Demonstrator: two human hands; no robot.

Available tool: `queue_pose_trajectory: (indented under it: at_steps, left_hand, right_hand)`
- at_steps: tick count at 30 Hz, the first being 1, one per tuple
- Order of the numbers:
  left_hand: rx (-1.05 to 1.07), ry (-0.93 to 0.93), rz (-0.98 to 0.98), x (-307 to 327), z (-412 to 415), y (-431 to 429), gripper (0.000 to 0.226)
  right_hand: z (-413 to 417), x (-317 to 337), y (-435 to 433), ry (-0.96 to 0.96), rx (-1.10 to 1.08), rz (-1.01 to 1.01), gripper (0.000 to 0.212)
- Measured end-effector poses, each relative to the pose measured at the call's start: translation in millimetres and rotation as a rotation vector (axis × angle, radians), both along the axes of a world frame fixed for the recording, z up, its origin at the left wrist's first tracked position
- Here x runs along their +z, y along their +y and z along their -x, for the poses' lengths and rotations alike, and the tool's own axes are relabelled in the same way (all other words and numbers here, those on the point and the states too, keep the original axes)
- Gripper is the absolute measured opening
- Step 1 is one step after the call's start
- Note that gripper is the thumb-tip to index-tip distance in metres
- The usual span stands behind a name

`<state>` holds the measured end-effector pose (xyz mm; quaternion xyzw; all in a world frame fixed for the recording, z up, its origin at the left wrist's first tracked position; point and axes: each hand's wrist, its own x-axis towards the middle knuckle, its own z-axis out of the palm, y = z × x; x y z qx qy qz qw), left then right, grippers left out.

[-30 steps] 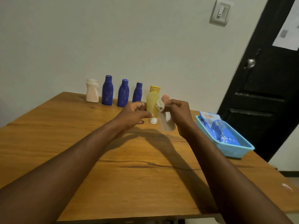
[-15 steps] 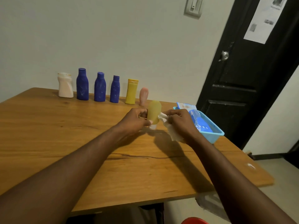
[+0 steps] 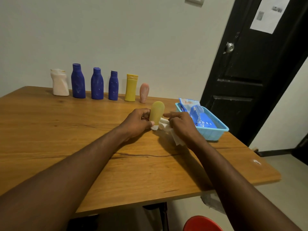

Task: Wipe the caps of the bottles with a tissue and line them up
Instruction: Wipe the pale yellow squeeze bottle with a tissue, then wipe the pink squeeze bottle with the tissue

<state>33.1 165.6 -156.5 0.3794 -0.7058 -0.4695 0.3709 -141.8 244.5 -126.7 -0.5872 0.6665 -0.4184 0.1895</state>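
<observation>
Honey-brown wood, grained and split by a long crack, forms the table (image 3: 50, 130) filling the lower frame; a black panelled door (image 3: 246, 72) stands at upper right. A light blue perforated plastic basket (image 3: 215, 132) at centre right holds a crinkled blue wipes packet (image 3: 198, 114). Along the far edge, upper left, stand a squat white bottle (image 3: 60, 84), three matte blue bottles (image 3: 78, 82) shrinking rightward, a yellow flat-capped bottle (image 3: 131, 88) and a rounded pink tube (image 3: 144, 92). At centre, the left hand (image 3: 136, 122) grips a soft olive tube (image 3: 156, 112) standing on its white cap (image 3: 154, 127), which touches the table. The right hand (image 3: 180, 125) clutches a crumpled white tissue (image 3: 176, 139) just beside the cap.
</observation>
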Motion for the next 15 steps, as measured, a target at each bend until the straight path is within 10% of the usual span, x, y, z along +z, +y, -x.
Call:
queue_pose_trajectory:
  at_steps: [15]
  left_hand:
    - [0.001, -0.046, -0.008, 2, 0, 5, 0.061]
  right_hand:
    - [1, -4, 13, 0.006, -0.007, -0.006, 0.041]
